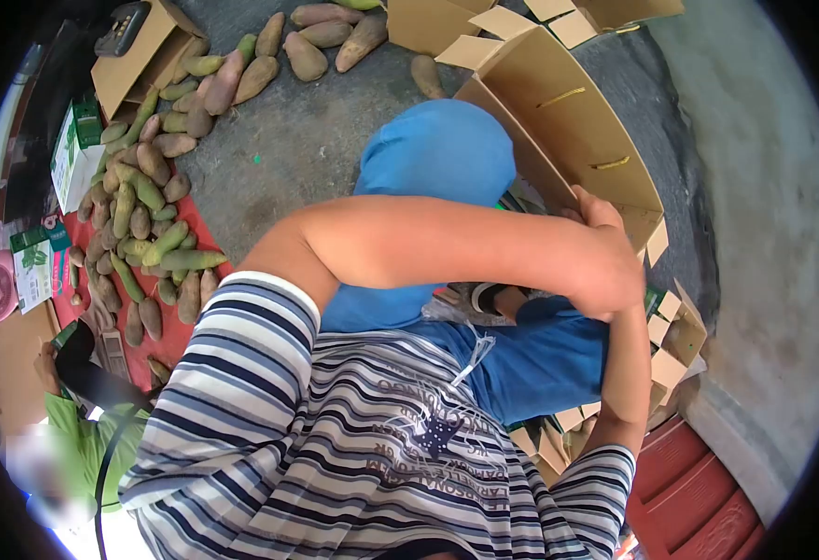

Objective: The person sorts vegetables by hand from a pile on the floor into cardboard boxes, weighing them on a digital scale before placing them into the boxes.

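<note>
My left arm reaches across my body to the right, and my left hand (599, 211) grips the wall edge of an open brown cardboard box (568, 121) lying tilted on the grey floor. My right forearm (626, 373) rises from the striped sleeve at lower right and passes under the left wrist, which hides the right hand. My blue-clad knee (437, 149) sits just left of the box. More flattened cardboard pieces (675, 341) lie beside my right arm.
Several green and brown oblong tubers are piled on a red mat (139, 224) at left, with more on the floor (316, 42) at the top. Other open boxes (139, 47) stand around. A person in green (83, 439) is at lower left. A red plastic crate (699, 495) stands at lower right.
</note>
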### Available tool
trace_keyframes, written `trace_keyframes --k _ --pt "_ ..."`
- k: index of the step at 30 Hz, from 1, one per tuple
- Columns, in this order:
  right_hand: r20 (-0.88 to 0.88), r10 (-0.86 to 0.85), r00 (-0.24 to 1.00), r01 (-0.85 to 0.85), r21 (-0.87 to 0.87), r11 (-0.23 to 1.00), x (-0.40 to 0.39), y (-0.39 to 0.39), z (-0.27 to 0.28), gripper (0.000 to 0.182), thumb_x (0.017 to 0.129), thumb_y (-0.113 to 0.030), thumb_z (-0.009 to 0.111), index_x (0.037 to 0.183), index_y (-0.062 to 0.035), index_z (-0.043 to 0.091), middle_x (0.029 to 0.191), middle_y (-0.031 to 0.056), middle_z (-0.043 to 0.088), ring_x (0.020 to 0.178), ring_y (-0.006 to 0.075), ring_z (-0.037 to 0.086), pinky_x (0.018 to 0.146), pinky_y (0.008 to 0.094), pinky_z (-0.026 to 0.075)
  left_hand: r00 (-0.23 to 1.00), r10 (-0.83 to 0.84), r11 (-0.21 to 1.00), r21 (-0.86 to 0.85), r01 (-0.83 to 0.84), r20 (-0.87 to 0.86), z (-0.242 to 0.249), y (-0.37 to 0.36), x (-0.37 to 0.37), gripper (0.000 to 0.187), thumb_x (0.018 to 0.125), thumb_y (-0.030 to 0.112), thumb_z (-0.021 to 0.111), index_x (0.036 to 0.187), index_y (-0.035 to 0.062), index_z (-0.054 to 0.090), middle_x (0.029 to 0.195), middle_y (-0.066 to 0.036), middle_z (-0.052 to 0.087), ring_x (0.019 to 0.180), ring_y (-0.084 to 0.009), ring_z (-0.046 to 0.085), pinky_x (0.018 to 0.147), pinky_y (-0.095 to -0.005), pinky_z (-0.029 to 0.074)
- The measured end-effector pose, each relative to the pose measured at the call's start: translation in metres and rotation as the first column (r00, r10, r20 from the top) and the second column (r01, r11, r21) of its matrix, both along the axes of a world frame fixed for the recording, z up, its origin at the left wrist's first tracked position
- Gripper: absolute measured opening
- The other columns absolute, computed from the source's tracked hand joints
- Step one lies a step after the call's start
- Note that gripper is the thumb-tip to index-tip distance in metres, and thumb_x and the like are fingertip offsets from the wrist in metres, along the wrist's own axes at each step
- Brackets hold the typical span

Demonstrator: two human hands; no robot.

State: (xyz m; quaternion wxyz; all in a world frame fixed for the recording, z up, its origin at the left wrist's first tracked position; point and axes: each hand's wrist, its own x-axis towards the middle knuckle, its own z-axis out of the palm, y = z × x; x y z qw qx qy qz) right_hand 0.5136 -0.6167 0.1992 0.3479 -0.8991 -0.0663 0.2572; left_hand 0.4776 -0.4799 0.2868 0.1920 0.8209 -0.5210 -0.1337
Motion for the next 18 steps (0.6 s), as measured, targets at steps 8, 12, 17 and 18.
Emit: trace_keyframes --k 8,12,17,18 --pt "0.245 0.566 0.787 -0.463 -0.37 0.805 0.01 -0.01 -0.007 0.035 0.084 -0.017 0.057 0.114 -0.0026 0.049 0.091 0.0207 0.063 0.089 0.0352 0.06 0.079 0.0404 0.046 0.799 0.599 0.292 -0.919 -0.267 -0.042 -0.003 0.106 0.028 0.019 0.079 0.019 0.061 0.094 0.0081 0.063 0.084 -0.006 0.059 0.073 -0.0217 0.06 0.065 -0.0335 0.049" --pt "0.095 0.525 0.846 -0.442 -0.426 0.79 0.008 0.009 0.012 0.029 0.086 -0.022 0.056 0.106 -0.0027 0.049 0.09 0.022 0.061 0.09 0.0383 0.058 0.076 0.0453 0.046 0.502 0.808 0.134 -0.733 -0.667 -0.309 -0.036 0.204 0.058 0.03 0.081 0.014 0.06 0.107 -0.0009 0.055 0.097 -0.018 0.061 0.088 -0.0286 0.061 0.079 -0.0333 0.048" --pt "0.125 0.534 0.836 -0.427 -0.462 0.777 0.008 0.013 0.012 0.03 0.086 -0.024 0.056 0.107 -0.0031 0.049 0.094 0.0208 0.061 0.088 0.0378 0.059 0.074 0.0446 0.046 0.143 0.99 0.126 -0.446 -0.886 -0.004 -0.185 0.33 0.06 0.027 0.081 0.024 0.059 0.1 0.0043 0.058 0.092 -0.015 0.059 0.088 -0.0289 0.06 0.077 -0.0376 0.047" --pt "0.137 0.539 0.831 -0.425 -0.467 0.775 0.008 0.013 0.012 0.03 0.087 -0.024 0.056 0.107 -0.003 0.05 0.094 0.0206 0.061 0.088 0.0378 0.059 0.074 0.0446 0.046 0.093 0.996 0.079 -0.412 -0.908 -0.013 -0.213 0.346 0.053 0.028 0.079 0.024 0.06 0.1 0.0049 0.058 0.091 -0.016 0.058 0.09 -0.0311 0.059 0.08 -0.0393 0.046"
